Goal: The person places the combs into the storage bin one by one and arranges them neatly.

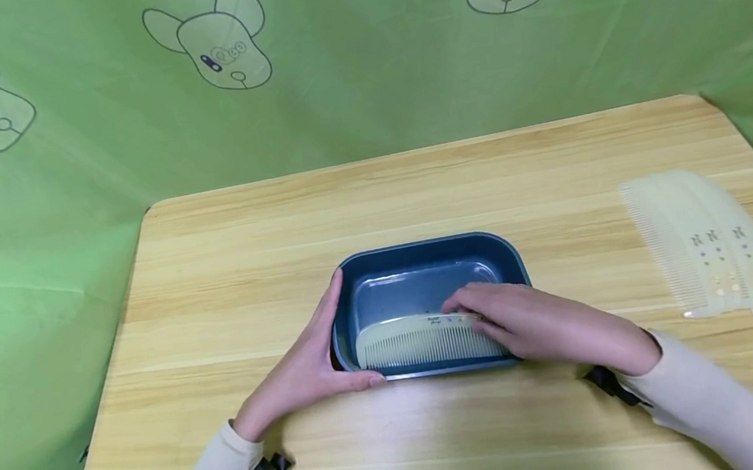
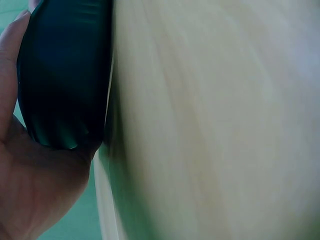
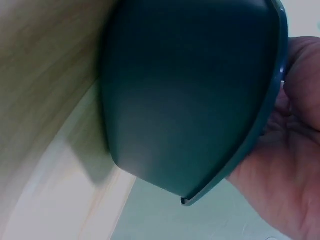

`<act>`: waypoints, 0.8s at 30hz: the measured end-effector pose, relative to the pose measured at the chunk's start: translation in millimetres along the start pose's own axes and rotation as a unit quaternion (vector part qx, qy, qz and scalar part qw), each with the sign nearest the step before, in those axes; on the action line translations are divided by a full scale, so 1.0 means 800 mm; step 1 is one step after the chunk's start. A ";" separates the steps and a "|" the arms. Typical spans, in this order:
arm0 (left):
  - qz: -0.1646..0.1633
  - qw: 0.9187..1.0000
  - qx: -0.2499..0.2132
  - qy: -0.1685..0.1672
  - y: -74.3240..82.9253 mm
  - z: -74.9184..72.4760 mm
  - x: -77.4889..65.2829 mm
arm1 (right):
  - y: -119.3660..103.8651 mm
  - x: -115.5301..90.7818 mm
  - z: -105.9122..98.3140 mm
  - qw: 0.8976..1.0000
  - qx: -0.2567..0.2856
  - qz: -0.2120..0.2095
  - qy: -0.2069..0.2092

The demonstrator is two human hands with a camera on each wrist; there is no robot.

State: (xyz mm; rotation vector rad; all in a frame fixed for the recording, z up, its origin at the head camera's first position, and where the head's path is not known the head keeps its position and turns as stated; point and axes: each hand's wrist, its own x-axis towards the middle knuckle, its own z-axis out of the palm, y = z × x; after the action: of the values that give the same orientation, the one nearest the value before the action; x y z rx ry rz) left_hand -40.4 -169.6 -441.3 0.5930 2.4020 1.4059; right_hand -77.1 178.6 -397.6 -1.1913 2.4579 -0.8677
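A dark blue rectangular plastic box (image 1: 419, 246) sits on the wooden table. My left hand (image 1: 307, 365) grips its left end, thumb along the front rim and fingers against the left side. In the left wrist view, that hand (image 2: 40, 185) wraps the end of the box (image 2: 65, 75). A pale, translucent comb (image 1: 415, 338) is inside along the front wall, teeth toward me. My right hand (image 1: 530, 318) reaches over the right rim and pinches the comb's right end, which its fingers partly hide. The right wrist view shows the box's outer wall (image 3: 185, 95) beside the hand (image 3: 285, 160).
Several similar pale combs (image 1: 708, 246) lie overlapped in a fan on the right of the table (image 1: 249, 264). A green cloth (image 1: 367, 75) with cartoon outlines hangs behind the table and along its sides.
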 end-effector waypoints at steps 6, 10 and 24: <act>-0.004 1.000 0.003 0.003 -0.002 0.003 0.000 | 0.000 -0.002 0.009 0.998 -0.046 -0.027 0.034; -0.002 1.000 0.005 0.005 -0.001 0.000 0.000 | 0.000 -0.001 0.011 0.996 -0.073 -0.029 0.035; 0.002 1.000 0.004 0.004 -0.002 -0.002 0.000 | -0.004 0.001 0.011 0.998 -0.056 -0.003 0.029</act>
State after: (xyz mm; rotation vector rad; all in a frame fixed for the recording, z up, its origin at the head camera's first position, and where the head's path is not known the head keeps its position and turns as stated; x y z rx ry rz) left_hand -41.4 -171.3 -442.3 0.5949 2.4141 1.4028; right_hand -71.3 172.7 -402.4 -1.2276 2.5800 -0.7861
